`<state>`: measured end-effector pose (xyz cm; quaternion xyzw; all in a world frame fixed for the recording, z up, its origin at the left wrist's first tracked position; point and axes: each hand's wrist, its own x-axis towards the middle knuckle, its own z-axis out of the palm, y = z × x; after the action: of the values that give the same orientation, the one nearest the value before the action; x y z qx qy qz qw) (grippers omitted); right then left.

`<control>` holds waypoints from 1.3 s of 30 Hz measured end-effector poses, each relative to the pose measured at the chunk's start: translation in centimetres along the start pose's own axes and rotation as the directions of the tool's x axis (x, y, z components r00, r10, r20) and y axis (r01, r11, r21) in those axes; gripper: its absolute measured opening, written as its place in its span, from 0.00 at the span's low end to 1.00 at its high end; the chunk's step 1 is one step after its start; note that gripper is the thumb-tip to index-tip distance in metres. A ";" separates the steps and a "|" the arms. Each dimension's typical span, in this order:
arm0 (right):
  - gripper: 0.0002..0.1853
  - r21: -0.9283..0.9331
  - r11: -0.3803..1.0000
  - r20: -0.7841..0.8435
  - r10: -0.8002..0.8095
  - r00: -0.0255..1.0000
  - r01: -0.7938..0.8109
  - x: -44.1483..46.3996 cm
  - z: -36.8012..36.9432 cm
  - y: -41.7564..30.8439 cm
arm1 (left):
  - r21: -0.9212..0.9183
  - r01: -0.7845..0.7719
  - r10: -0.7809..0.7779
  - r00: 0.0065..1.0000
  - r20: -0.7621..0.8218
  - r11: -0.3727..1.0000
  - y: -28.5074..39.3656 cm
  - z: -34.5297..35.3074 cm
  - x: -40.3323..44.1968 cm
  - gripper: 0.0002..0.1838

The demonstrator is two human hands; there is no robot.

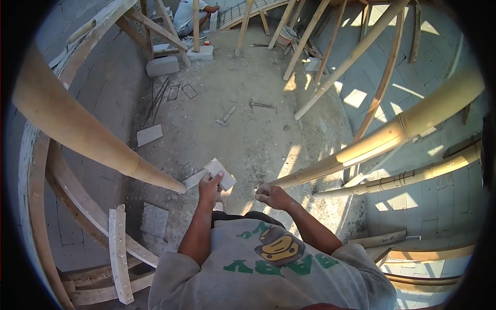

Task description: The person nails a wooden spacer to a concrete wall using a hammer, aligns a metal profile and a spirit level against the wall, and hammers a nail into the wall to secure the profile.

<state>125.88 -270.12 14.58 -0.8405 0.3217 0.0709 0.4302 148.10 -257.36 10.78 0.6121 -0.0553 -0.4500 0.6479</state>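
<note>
My left hand (209, 188) is closed around a small flat pale block (226, 181), thumb on top, held out in front of my body. To its right, my right hand (275, 197) is closed, its thumb and index finger pressed together. Whatever sits in that pinch is too small to make out. Below the left hand, a light slab (194, 179) lies on the floor by the foot of a bamboo pole (116, 152). The lower end of another bamboo pole (356, 154) comes down close to my right hand.
Two hammers (262, 105) (226, 115) lie on the dusty floor (217, 67) ahead. Loose blocks (162, 66) (150, 135) and thin metal rods (158, 99) are along the left wall. Bamboo props and curved timber stand on both sides. Another person (186, 18) crouches at the far end.
</note>
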 end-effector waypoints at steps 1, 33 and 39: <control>0.20 0.103 0.994 0.020 0.039 0.999 -0.041 1.4 -0.8 -0.8 | 0.015 0.000 0.000 1.000 -0.018 1.000 1.5 -0.1 2.0 0.19; 0.18 0.107 0.648 0.099 0.748 0.656 -0.755 47.3 -23.6 15.8 | 0.300 0.258 -0.279 0.960 0.028 0.918 18.3 11.2 61.3 0.19; 0.19 0.226 0.525 0.239 0.786 0.570 -0.820 57.9 -23.3 15.3 | 0.396 0.279 -0.295 0.955 -0.019 0.875 23.3 8.4 75.5 0.21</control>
<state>158.36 -322.32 -4.29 -0.5125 0.6558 0.2543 0.4925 199.31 -316.31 -3.72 0.7216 -0.0669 -0.5334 0.4363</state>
